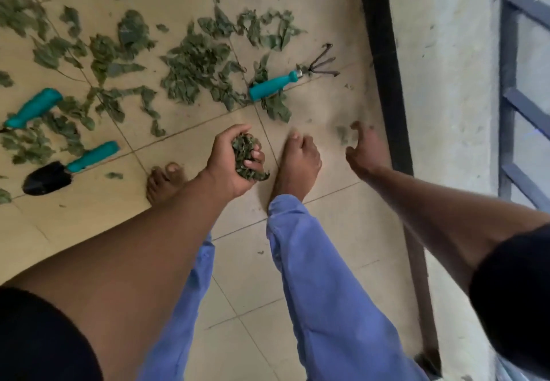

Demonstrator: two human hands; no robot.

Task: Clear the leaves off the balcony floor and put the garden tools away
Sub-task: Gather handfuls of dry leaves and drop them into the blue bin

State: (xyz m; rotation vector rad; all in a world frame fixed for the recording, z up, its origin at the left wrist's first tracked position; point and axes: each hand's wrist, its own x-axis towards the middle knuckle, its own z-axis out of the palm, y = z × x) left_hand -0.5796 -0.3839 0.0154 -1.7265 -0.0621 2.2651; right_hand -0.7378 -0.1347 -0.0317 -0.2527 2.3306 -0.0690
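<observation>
Grip first: the left hand clutches a wad of leaves, while the right hand, blurred, reaches with spread fingers toward a scrap near the railing. Judging by the floor, little is done: most leaves remain, and 3 teal-handled tools, rake, trowel and another, lie untouched.

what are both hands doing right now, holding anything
Left hand: closed around a bunch of leaves.
Right hand: open, fingers spread, blurred, reaching toward a small leaf scrap on the floor, holding nothing.
</observation>
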